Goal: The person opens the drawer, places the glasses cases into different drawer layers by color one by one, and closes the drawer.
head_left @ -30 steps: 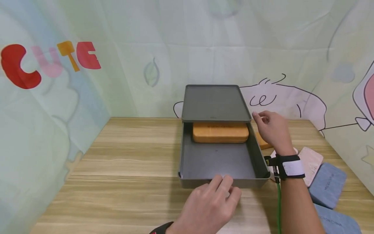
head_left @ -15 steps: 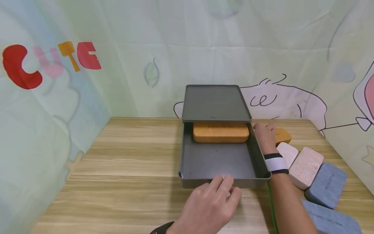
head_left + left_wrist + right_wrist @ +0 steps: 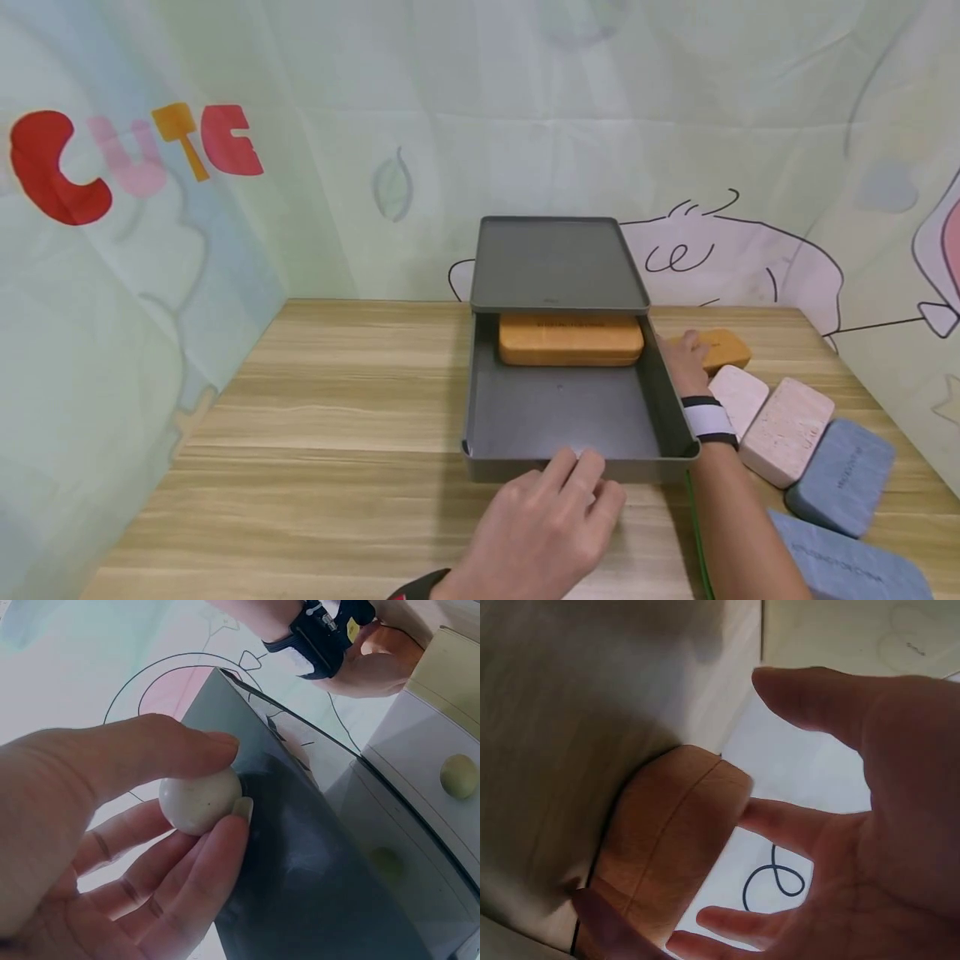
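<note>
Table (image 3: 337, 400): carried the grey drawer unit (image 3: 558, 262), its drawer (image 3: 652, 471) drawn out.
Long orange case (image 3: 570, 343): lay at the drawer's back.
Right hand (image 3: 685, 367): fingers spread wide, thumb apart.
Small orange case (image 3: 667, 840): lay right of the drawer, by those fingertips; touch was unclear.
White knob (image 3: 199, 801): was pinched by the left hand (image 3: 543, 521), between thumb and fingers.

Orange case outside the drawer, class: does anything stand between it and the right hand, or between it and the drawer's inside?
Nothing visible stands between the right hand and the orange case. The right wall of the drawer lies between that case and the inside.
</note>
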A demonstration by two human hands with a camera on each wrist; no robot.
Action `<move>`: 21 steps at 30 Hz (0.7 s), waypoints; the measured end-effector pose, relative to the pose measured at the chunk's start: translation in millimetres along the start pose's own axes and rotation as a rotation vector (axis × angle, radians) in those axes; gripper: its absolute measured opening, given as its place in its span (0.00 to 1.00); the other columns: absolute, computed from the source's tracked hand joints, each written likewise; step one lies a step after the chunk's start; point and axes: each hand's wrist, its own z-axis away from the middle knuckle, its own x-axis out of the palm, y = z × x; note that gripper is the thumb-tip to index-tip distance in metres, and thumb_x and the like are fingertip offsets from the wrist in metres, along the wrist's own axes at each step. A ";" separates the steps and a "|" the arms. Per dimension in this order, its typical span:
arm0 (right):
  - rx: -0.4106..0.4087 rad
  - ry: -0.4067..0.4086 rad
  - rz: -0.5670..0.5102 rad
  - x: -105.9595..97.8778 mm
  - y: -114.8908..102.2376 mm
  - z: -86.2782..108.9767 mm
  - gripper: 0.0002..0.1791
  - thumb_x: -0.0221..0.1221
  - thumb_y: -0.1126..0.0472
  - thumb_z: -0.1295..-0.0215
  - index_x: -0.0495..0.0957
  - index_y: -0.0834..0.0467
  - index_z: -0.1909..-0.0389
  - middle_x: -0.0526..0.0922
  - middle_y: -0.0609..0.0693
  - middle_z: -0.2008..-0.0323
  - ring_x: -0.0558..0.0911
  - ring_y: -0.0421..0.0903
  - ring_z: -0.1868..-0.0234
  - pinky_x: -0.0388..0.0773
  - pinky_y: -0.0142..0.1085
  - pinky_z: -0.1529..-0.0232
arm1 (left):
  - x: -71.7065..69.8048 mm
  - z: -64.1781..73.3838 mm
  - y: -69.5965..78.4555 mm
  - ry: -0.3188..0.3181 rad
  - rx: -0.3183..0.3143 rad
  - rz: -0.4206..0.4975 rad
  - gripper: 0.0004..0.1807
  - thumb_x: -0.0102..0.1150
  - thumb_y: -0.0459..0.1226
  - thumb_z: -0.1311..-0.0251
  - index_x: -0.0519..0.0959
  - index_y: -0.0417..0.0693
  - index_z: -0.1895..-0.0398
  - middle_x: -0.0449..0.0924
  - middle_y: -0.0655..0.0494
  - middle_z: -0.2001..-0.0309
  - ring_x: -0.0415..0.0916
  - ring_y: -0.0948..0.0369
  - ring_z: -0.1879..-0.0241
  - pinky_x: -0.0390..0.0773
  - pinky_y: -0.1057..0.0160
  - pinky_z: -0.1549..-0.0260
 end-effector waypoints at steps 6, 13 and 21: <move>-0.067 0.060 0.053 1.0 1.1 1.8 0.29 0.31 0.54 0.20 0.54 0.69 0.29 0.41 0.80 0.31 0.44 0.78 0.29 0.67 0.74 0.42 | -0.6 -0.6 0.6 -0.006 0.006 -0.005 0.27 0.28 0.28 0.23 0.78 0.53 0.73 0.71 0.61 0.72 0.64 0.67 0.77 0.53 0.76 0.87; -0.199 0.098 0.213 0.5 1.8 7.7 0.22 0.36 0.63 0.24 0.60 0.73 0.37 0.51 0.88 0.41 0.49 0.83 0.36 0.70 0.74 0.49 | -0.2 -0.5 0.7 -0.001 -0.001 -0.009 0.27 0.29 0.28 0.23 0.78 0.53 0.73 0.70 0.61 0.72 0.64 0.67 0.78 0.54 0.75 0.87; -0.200 0.117 0.119 0.8 2.8 10.6 0.20 0.35 0.64 0.24 0.57 0.72 0.38 0.47 0.93 0.42 0.44 0.85 0.36 0.67 0.75 0.47 | -0.3 -0.1 0.7 -0.006 0.004 -0.009 0.26 0.31 0.28 0.23 0.79 0.53 0.72 0.71 0.61 0.71 0.66 0.67 0.76 0.57 0.76 0.87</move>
